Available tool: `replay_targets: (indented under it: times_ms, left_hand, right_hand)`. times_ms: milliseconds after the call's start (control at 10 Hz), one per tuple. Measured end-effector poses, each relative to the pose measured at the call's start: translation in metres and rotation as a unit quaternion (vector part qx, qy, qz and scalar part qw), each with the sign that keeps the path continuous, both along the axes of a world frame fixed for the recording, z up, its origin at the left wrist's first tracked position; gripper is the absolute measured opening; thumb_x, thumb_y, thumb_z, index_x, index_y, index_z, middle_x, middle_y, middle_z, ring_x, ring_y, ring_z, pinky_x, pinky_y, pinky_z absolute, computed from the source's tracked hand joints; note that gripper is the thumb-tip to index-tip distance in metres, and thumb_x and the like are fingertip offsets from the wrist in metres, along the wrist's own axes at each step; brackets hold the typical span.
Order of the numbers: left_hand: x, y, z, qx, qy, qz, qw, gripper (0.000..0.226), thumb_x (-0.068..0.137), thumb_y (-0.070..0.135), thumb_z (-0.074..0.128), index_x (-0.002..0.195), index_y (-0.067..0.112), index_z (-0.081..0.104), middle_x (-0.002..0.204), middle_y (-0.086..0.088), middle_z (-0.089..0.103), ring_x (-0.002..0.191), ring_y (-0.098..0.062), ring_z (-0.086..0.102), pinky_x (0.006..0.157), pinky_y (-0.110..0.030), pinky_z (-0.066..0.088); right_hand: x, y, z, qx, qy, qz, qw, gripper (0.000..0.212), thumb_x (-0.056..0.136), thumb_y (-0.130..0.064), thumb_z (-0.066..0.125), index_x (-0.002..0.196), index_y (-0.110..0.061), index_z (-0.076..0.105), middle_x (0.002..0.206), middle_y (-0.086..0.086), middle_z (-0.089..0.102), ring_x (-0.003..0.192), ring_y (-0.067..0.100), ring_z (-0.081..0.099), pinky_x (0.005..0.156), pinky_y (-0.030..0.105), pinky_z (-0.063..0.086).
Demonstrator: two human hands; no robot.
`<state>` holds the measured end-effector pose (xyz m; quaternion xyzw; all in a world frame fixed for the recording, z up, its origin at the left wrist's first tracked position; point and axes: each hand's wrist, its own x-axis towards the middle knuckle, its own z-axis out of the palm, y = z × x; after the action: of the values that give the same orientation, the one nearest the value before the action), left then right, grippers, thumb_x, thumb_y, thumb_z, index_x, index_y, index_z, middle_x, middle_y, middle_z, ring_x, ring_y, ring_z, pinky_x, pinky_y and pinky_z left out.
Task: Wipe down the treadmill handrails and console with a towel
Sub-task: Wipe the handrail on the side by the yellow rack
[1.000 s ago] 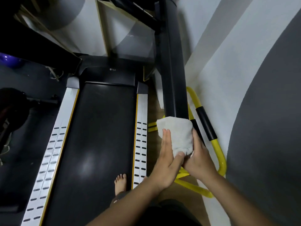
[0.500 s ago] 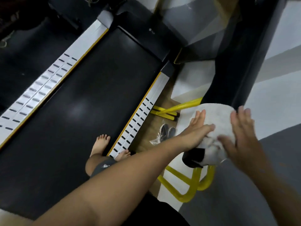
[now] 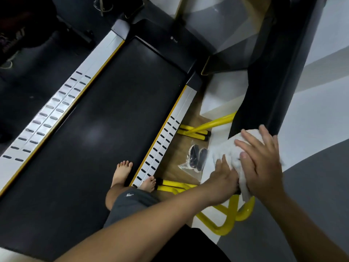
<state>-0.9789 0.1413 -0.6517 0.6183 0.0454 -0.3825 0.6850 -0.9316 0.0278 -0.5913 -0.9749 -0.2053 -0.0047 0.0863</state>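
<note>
Black treadmill belt (image 3: 98, 129) with pale side rails (image 3: 52, 114) lies left of the left hand (image 3: 222, 178). Wood floor strip (image 3: 170, 167) between them. Grey-and-white painted wall (image 3: 321, 110) to its right.

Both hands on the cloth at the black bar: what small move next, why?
Probably slide the white cloth along the black bar: left hand and right hand press it round the near end, with most of the bar beyond.

Dark grey shorts (image 3: 132, 205) carry a small white logo (image 3: 129, 195) at their 12 o'clock edge; left hand (image 3: 222, 180), right hand (image 3: 262, 163), forearms (image 3: 151, 220) and feet (image 3: 121, 173) are bare.
</note>
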Motion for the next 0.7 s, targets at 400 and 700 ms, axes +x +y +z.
replay_targets:
  times_ms: [400,700]
  left_hand:
    - [0.09,-0.017,0.058,0.291,-0.442,-0.191,0.827,0.062,0.104,0.042,0.029,0.158,0.029,0.0,0.159,-0.01,-0.031,0.144,-0.041,-0.029,0.115,-0.062,-0.005]
    - [0.093,-0.03,0.064,0.457,-0.56,-0.317,0.615,0.069,0.096,0.045,0.009,0.158,0.015,0.005,0.166,-0.011,-0.005,0.144,-0.046,-0.025,0.113,-0.069,-0.009]
  right_hand:
    - [-0.015,-0.028,-0.023,0.514,0.173,-0.514,0.665,0.028,0.105,-0.009,0.031,0.096,-0.01,0.058,0.087,0.006,0.059,0.087,0.014,0.057,0.067,0.008,0.044]
    - [0.012,-0.03,-0.01,0.571,0.224,-0.44,0.656,0.061,0.086,-0.074,0.041,0.135,-0.039,0.051,0.139,-0.006,0.055,0.125,0.013,0.053,0.108,0.042,0.041]
